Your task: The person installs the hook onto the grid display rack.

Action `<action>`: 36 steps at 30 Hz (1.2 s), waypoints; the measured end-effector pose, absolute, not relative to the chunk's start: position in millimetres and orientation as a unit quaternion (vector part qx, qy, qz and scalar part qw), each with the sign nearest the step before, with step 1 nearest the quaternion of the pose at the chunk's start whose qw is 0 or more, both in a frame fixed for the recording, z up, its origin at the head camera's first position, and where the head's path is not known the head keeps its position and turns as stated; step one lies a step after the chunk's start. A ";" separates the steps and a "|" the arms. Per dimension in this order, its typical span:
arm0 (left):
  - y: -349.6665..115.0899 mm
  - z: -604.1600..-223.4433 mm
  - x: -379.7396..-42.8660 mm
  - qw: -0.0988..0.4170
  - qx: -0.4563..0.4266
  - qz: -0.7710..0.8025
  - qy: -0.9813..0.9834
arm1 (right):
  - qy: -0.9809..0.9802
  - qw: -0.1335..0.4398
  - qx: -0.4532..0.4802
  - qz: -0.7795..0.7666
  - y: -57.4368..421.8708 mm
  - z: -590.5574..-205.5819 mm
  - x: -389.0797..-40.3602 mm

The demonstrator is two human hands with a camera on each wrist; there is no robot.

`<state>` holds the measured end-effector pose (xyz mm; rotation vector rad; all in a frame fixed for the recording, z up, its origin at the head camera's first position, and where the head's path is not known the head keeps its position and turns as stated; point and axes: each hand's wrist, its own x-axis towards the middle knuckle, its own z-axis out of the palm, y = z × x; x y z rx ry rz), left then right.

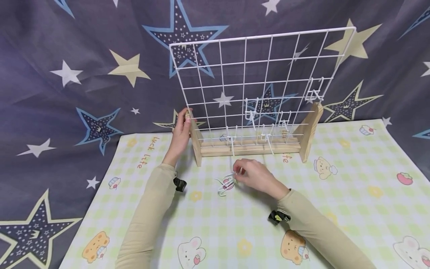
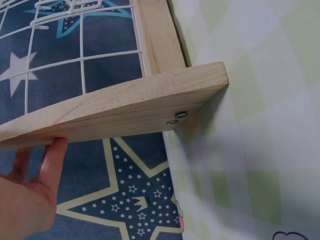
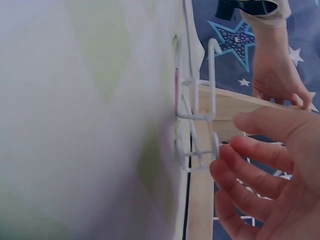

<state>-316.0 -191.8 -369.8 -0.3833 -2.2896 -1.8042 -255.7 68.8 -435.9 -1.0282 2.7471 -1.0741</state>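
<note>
A white wire grid [image 1: 258, 74] stands upright in a wooden stand [image 1: 248, 147] at the back of the mat. My left hand [image 1: 183, 127] holds the stand's left foot [image 2: 130, 105], with the fingers [image 2: 50, 160] against the wood below the grid [image 2: 80, 55]. In front of the stand a small heap of white wire hooks [image 1: 226, 184] lies on the mat. My right hand [image 1: 239, 172] reaches into it. Its loosely curved fingertips [image 3: 225, 150] touch one hook [image 3: 202, 117], and I see no pinch on it.
Several white hooks [image 1: 255, 112] hang low on the grid, and another [image 1: 314, 93] hangs at its right edge. The checked cartoon mat [image 1: 352, 194] covers the table. A dark star-printed cloth [image 1: 84, 74] hangs behind and drapes to the left.
</note>
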 end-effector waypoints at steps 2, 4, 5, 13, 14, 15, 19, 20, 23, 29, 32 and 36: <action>-192.2 -370.5 -316.2 0.100 -0.130 -0.614 -0.772 | 0.883 0.019 -0.326 -0.338 66.5 -438.3 -255.9; -192.2 -370.6 -316.1 0.098 -0.130 -0.616 -0.770 | 0.884 0.026 -0.320 -0.340 65.9 -440.3 -256.3; -192.3 -370.4 -315.9 0.097 -0.131 -0.617 -0.770 | 0.884 0.027 -0.317 -0.342 66.4 -441.0 -256.6; -189.0 -367.5 -314.8 0.105 -0.134 -0.602 -0.780 | 0.875 0.044 -0.319 -0.361 80.1 -443.4 -261.5; -189.1 -367.4 -314.8 0.106 -0.133 -0.600 -0.782 | 0.872 0.049 -0.326 -0.361 81.4 -443.3 -262.2; -189.3 -367.4 -315.1 0.106 -0.131 -0.600 -0.782 | 0.870 0.052 -0.333 -0.361 82.3 -443.2 -263.0; -191.3 -370.0 -317.4 0.103 -0.122 -0.606 -0.779 | 0.863 0.041 -0.361 -0.352 84.6 -443.3 -266.1; -192.5 -372.8 -319.5 0.102 -0.122 -0.611 -0.775 | 0.864 0.034 -0.364 -0.347 85.2 -443.2 -266.3; -195.7 -385.6 -328.5 0.108 -0.127 -0.617 -0.769 | 0.871 0.016 -0.361 -0.333 88.5 -442.4 -266.0; -197.1 -400.0 -335.9 0.121 -0.130 -0.617 -0.766 | 0.876 -0.001 -0.351 -0.331 95.6 -434.2 -258.1; -197.1 -396.8 -333.9 0.118 -0.126 -0.610 -0.774 | 0.871 -0.006 -0.352 -0.342 97.4 -430.4 -254.1; -196.5 -384.4 -326.5 0.101 -0.123 -0.612 -0.775 | 0.861 0.019 -0.348 -0.370 95.1 -430.5 -251.0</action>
